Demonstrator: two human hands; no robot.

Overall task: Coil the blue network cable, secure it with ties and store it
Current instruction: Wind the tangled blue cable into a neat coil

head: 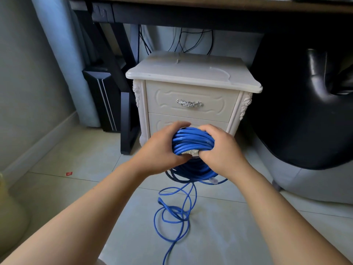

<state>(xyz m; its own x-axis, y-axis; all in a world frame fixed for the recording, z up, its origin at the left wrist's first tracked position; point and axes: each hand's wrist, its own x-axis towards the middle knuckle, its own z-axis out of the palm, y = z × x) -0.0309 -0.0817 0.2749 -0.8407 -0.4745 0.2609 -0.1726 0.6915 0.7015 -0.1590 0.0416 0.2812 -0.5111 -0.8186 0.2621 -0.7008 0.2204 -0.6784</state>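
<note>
**Cable coil gripped in both hands in front of the nightstand**

Desk (210, 4) is the biggest thing on my feed, spanning the top edge above the nightstand (191, 77). A black padded chair (305, 111) fills the space to the right of the nightstand, and pale floor tiles (76, 161) spread out in front of it. The nightstand itself is white, with carved corners and two drawers, both closed as far as I can see. A black computer tower (103, 96) stands to its left, behind a dark desk leg.

The blue network cable (193, 140) is mostly wound into a thick coil, held in the air just in front of the nightstand's lower drawer. The rest trails down from the coil in loose loops (175, 211) on the tiles in front of the nightstand.

My left hand (162, 150) is wrapped round the coil's left side, fingers curled over the top. My right hand (223, 150) is clamped on the right side the same way. Something pale shows between the thumbs; I cannot tell what it is.

A silver handle (189, 103) sits on the nightstand's upper drawer. Two thin white strips (219, 70) lie on its top. A clear plug (214, 180) hangs below the coil, and a small red scrap (69, 173) lies on the tiles, well to the nightstand's front left.
</note>
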